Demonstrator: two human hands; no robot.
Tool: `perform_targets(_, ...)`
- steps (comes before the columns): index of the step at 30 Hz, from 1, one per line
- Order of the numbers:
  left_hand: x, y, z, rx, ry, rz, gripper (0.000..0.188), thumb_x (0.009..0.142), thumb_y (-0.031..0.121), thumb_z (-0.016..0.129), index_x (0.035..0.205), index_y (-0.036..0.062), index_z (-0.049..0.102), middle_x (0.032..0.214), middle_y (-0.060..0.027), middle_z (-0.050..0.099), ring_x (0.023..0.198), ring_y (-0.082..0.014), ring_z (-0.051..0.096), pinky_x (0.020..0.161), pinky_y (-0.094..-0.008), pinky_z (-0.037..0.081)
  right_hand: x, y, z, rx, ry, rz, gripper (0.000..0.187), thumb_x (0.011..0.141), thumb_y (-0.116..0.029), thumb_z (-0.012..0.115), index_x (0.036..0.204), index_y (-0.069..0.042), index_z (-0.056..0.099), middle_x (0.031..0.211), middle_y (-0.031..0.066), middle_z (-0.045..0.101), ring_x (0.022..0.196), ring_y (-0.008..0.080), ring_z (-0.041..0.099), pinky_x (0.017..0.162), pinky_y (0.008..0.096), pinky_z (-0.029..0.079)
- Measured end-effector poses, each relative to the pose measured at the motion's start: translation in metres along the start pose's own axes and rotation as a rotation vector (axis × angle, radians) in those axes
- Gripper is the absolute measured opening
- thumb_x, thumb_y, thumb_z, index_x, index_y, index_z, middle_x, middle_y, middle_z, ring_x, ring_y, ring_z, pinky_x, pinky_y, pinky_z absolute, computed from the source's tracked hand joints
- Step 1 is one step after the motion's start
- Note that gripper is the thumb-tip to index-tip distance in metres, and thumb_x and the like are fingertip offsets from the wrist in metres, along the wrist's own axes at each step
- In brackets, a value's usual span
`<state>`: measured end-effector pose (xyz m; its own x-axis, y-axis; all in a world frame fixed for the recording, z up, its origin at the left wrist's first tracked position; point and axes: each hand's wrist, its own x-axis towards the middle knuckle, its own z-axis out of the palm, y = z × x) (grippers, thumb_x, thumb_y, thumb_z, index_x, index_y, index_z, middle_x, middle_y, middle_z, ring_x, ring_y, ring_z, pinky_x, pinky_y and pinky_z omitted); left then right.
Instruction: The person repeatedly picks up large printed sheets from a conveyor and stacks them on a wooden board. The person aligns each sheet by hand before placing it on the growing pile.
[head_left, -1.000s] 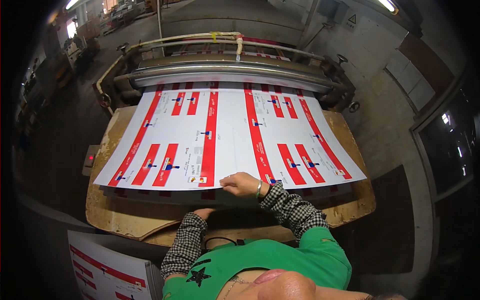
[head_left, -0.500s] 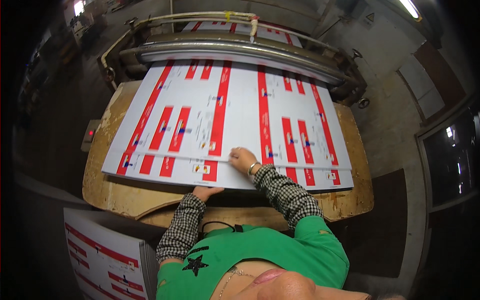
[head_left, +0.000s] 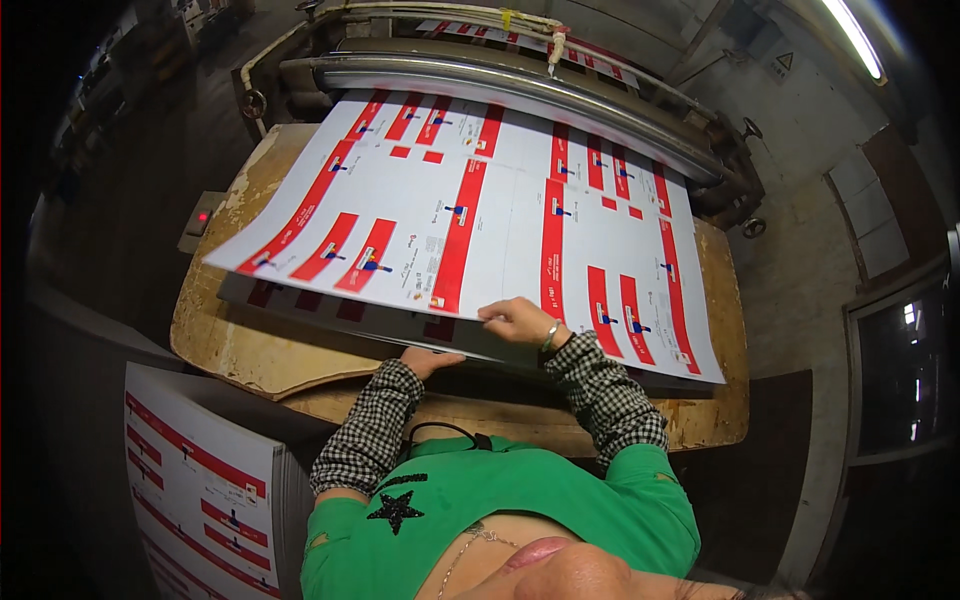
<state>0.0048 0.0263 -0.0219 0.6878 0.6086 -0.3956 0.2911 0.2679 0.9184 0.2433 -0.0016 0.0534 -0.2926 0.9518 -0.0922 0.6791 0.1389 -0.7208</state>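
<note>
A large white printed sheet [head_left: 400, 190] with red bands lies before me, its far end at a metal roller [head_left: 480, 85]. My right hand [head_left: 515, 322], with a bracelet at the wrist, is closed on its near edge and holds that edge raised. The sheet's near left corner curls up over another printed sheet [head_left: 385, 330], which is partly in its shadow. At the near edge of this lower sheet, my left hand [head_left: 430, 361] touches it with a finger stretched out to the right; its other fingers are partly hidden.
Under the sheets is a worn wooden board [head_left: 225, 335] with rounded corners. A stack of printed sheets [head_left: 205, 480] stands at the lower left. Handwheels [head_left: 254, 103] flank the roller machine. A small box with a red light [head_left: 203, 217] sits beyond the board's left edge.
The upper sheet's near edge has risen off the lower sheet in my right hand, and its left corner now curls up. More of it shows below the roller. My left hand stays at the near edge.
</note>
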Motion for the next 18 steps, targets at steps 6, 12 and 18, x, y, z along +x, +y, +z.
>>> perform_targets(6, -0.004, 0.0, -0.004, 0.543, -0.109, -0.15, 0.043, 0.089, 0.039, 0.044, 0.12, 0.0107, 0.055, 0.123, -0.0117, 0.054, 0.114, -0.0246, 0.049, 0.1, -0.0301, 0.035, -0.01, -0.047, -0.026, -0.014, 0.153, -0.146, 0.014, 0.078, -0.018, 0.058, 0.085, -0.006, 0.059, 0.076, 0.0142, 0.06, 0.071, 0.0334, 0.059, 0.062, 0.0381, 0.046)
perform_targets(12, -0.011, 0.026, 0.0, 0.134, -0.001, -0.278, 0.058, 0.077, 0.041, 0.065, 0.118, 0.0023, 0.055, 0.119, -0.0139, 0.056, 0.11, -0.0221, 0.051, 0.097, -0.029, 0.036, -0.016, 0.01, 0.035, -0.086, 0.02, -0.123, 0.027, 0.077, -0.017, 0.062, 0.099, -0.002, 0.062, 0.105, 0.0152, 0.062, 0.089, 0.0285, 0.062, 0.078, 0.0307, 0.049)
perform_targets(18, -0.015, 0.02, 0.003, -0.024, 0.028, -0.07, 0.055, 0.07, 0.028, 0.075, 0.113, -0.0017, 0.055, 0.114, -0.0143, 0.058, 0.108, -0.0219, 0.051, 0.094, -0.0306, 0.039, 0.012, 0.005, 0.009, 0.061, -0.133, 0.243, 0.037, 0.075, -0.022, 0.064, 0.103, 0.002, 0.062, 0.116, 0.0178, 0.057, 0.103, 0.0269, 0.058, 0.089, 0.0293, 0.044)
